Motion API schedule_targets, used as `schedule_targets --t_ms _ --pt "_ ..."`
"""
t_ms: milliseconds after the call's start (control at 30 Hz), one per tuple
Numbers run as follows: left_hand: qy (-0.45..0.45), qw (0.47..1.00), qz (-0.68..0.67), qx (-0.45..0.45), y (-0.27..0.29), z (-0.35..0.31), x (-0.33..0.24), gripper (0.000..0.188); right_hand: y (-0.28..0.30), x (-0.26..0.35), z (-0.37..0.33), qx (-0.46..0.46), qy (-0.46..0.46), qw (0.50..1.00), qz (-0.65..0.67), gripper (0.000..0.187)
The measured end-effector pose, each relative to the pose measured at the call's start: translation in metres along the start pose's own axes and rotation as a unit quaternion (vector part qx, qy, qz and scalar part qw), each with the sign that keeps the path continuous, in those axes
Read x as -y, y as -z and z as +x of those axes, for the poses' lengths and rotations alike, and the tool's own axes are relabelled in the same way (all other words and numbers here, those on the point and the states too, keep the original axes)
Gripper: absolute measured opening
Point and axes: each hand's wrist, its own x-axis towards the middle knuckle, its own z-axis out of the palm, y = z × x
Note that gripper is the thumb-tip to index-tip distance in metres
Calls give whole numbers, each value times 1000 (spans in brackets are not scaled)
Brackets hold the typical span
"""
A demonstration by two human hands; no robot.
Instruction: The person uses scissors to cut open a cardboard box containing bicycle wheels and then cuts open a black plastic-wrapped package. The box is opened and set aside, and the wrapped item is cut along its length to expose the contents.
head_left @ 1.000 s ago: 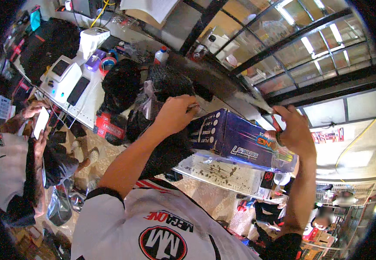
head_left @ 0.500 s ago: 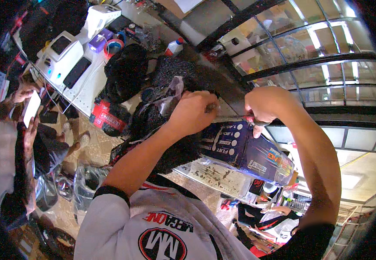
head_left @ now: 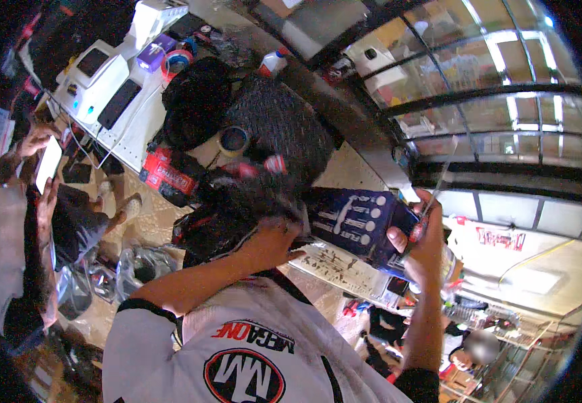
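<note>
My right hand (head_left: 424,245) is closed round the red handle of a screwdriver (head_left: 444,176), whose thin metal shaft points up and away. It is beside a dark blue printed box (head_left: 351,218). Near my chest, my left hand (head_left: 272,243) is closed at the edge of a dark, motion-blurred bundle (head_left: 257,191) with red patches; its fingertips are partly hidden, so what they grip is unclear. Beyond the bundle lies a large black textured piece (head_left: 277,117). A tape-like ring (head_left: 233,140) rests next to it.
A white table (head_left: 136,144) carries a white device (head_left: 93,67), a black phone (head_left: 120,104), a purple box (head_left: 155,55) and a red-capped bottle (head_left: 273,62). On the left, another person's hands (head_left: 44,176) hold a lit phone. A barred glass partition (head_left: 465,101) stands at the right.
My left hand has drawn back toward my chest, and the dark bundle has shifted with blur. My right hand has lowered, turning the screwdriver shaft from pointing left to pointing up.
</note>
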Motion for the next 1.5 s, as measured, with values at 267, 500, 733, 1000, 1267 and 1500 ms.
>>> schedule_targets --t_ms 267,500,733,1000,1267,1500 --pt "-5 974 223 34 66 -44 97 17 22 -60 22 -173 131 976 -18 58" --pt "86 952 245 -160 179 -38 84 72 16 -45 2 -124 71 989 38 62" --pt "51 966 76 -242 277 25 -56 38 -5 -32 -14 -149 150 977 26 64" --pt "-230 938 183 -182 255 84 -144 32 25 -58 -55 -205 170 955 132 69" --pt "-186 962 -69 -185 193 79 -141 32 39 -97 -101 -200 131 966 96 69" --pt "-139 966 -9 -218 199 41 -106 34 38 -100 -92 -184 151 960 150 60"
